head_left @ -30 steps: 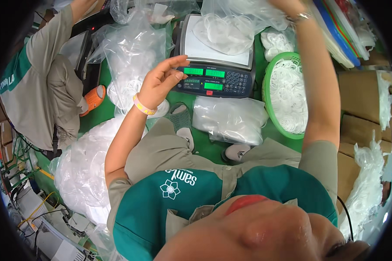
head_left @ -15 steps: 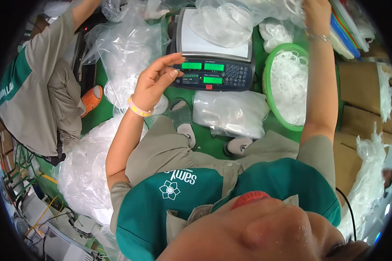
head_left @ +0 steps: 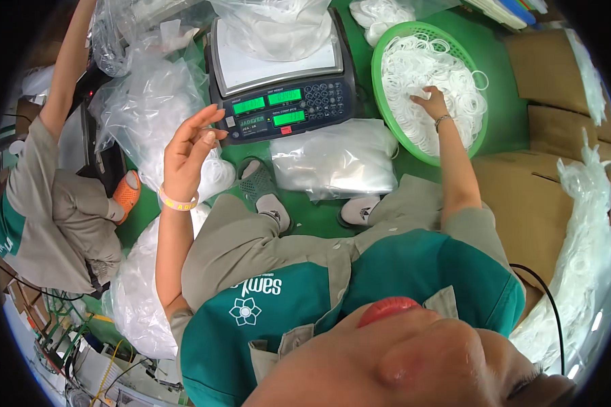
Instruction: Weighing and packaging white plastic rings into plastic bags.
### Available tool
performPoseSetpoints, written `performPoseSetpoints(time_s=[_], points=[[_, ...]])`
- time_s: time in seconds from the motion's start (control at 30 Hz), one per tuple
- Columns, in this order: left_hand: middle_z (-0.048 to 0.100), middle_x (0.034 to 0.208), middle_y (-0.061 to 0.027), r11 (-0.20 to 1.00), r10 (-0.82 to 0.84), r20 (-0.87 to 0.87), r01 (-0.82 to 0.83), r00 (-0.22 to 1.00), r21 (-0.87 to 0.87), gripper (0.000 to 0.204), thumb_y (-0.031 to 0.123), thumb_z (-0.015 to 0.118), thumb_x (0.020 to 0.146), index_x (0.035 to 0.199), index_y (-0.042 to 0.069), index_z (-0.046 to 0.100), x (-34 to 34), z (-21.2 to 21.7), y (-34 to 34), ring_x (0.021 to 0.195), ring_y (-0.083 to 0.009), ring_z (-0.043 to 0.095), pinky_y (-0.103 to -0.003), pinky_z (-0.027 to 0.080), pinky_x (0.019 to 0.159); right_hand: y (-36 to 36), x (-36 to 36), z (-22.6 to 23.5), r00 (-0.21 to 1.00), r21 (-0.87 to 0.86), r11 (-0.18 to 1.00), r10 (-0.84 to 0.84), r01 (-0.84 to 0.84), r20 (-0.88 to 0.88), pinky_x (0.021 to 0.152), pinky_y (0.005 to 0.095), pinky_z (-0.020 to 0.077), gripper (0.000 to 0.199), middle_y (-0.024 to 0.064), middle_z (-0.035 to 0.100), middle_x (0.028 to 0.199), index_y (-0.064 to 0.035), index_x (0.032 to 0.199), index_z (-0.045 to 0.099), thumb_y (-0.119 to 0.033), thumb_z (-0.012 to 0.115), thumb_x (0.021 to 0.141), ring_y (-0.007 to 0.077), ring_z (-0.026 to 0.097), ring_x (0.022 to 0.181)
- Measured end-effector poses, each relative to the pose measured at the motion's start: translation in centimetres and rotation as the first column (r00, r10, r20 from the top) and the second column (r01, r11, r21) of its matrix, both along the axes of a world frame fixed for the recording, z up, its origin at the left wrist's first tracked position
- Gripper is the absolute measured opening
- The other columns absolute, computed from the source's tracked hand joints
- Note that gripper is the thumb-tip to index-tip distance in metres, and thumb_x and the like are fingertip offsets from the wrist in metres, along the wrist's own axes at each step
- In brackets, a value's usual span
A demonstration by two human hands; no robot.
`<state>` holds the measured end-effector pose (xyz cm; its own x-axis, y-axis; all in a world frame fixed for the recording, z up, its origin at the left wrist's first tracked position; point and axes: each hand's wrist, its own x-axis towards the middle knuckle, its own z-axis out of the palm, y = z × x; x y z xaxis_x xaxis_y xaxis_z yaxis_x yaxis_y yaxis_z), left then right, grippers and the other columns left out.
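My left hand (head_left: 187, 150) hovers by the left front corner of a digital counting scale (head_left: 293, 112). Its fingers are loosely bent with a gap to the thumb, and nothing shows between them. On the scale's pan sits a clear plastic bag (head_left: 278, 27) of white contents. At the right, my right hand (head_left: 433, 104) reaches over a green basket (head_left: 482, 139) heaped with thin white rings (head_left: 448, 74). Its thumb and forefinger are apart, just above the rings; no held ring can be made out.
A filled clear bag (head_left: 334, 161) lies before the scale, near my feet. Large bags of white parts (head_left: 149, 102) stand at the left, beside a co-worker's arm (head_left: 68, 68) and knees. Cardboard boxes (head_left: 522, 190) and a plastic-wrapped bundle (head_left: 570, 251) line the right side.
My right hand has come down from the bags beyond the scale to the basket of rings. My left hand keeps near the scale's left corner. The view has shifted toward the right.
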<state>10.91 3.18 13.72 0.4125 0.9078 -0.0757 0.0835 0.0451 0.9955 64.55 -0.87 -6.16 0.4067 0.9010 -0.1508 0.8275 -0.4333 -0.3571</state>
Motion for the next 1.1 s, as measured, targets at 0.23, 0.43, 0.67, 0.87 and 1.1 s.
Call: performPoseSetpoints(time_s=[0.23, 0.43, 0.67, 0.87, 1.1], points=[[0.052, 0.111, -0.0103, 0.999, -0.006, -0.02, 0.005, 1.0, -0.039, 0.035, 0.007, 0.047, 0.083, 0.117, 0.001, 0.043, 0.5, -0.2, 0.3, 0.087, -0.012, 0.053, -0.023, 0.04, 0.075, 0.5, -1.3, -2.1, 0.988, -0.264, 0.956, -0.102, 0.13, 0.119, 0.081, 0.0354, 0.0414, 0.057, 0.0156, 0.055, 0.105, -0.0058, 0.112, 0.045, -0.029, 0.064, 0.063, 0.0297, 0.053, 0.097], [0.052, 0.11, -0.0101, 0.999, 0.0, 0.031, 0.001, 1.0, -0.039, 0.035, 0.004, 0.046, 0.083, 0.117, 0.0, 0.043, -0.3, -0.1, 0.2, 0.086, -0.0111, 0.053, -0.023, 0.041, 0.077, 1.4, 1.9, 0.4, 0.961, -0.183, 0.979, -0.134, 0.091, -0.242, 0.058, 0.0303, 0.0455, 0.025, 0.0133, 0.06, 0.076, 0.0003, 0.085, 0.055, -0.015, 0.06, 0.066, 0.0207, 0.059, 0.068], [0.053, 0.111, -0.0108, 1.0, 0.001, 0.02, -0.001, 1.0, 0.029, 0.035, 0.009, 0.045, 0.083, 0.117, 0.001, 0.044, -1.0, 0.6, -0.5, 0.087, -0.0138, 0.054, -0.025, 0.04, 0.074, 0.3, 2.2, 4.8, 0.861, -0.122, 0.974, -0.228, 0.193, -0.455, 0.052, 0.0246, 0.0451, 0.019, 0.0071, 0.06, 0.073, 0.0011, 0.087, 0.055, -0.005, 0.057, 0.069, 0.0162, 0.059, 0.06], [0.053, 0.109, -0.0101, 0.999, -0.011, 0.088, 0.008, 0.996, 0.035, 0.034, 0.005, 0.047, 0.083, 0.117, 0.0, 0.044, -1.5, 0.4, -0.6, 0.086, -0.0126, 0.054, -0.024, 0.041, 0.077, -0.8, 1.9, 6.4, 0.904, -0.115, 0.978, -0.204, 0.174, -0.375, 0.051, 0.0241, 0.0415, 0.017, 0.0055, 0.059, 0.066, -0.0001, 0.081, 0.056, -0.015, 0.058, 0.073, 0.0121, 0.052, 0.053], [0.052, 0.109, -0.0099, 1.0, -0.018, 0.13, 0.015, 0.991, 0.018, 0.033, 0.002, 0.045, 0.083, 0.116, -0.001, 0.044, -1.5, 1.2, -0.8, 0.089, -0.013, 0.052, -0.025, 0.041, 0.081, 4.6, -3.0, 12.2, 0.943, 0.202, 0.937, 0.238, -0.286, 0.232, 0.076, 0.0345, 0.044, 0.041, 0.0148, 0.058, 0.096, -0.0051, 0.104, 0.054, -0.024, 0.064, 0.07, 0.0272, 0.057, 0.087]])
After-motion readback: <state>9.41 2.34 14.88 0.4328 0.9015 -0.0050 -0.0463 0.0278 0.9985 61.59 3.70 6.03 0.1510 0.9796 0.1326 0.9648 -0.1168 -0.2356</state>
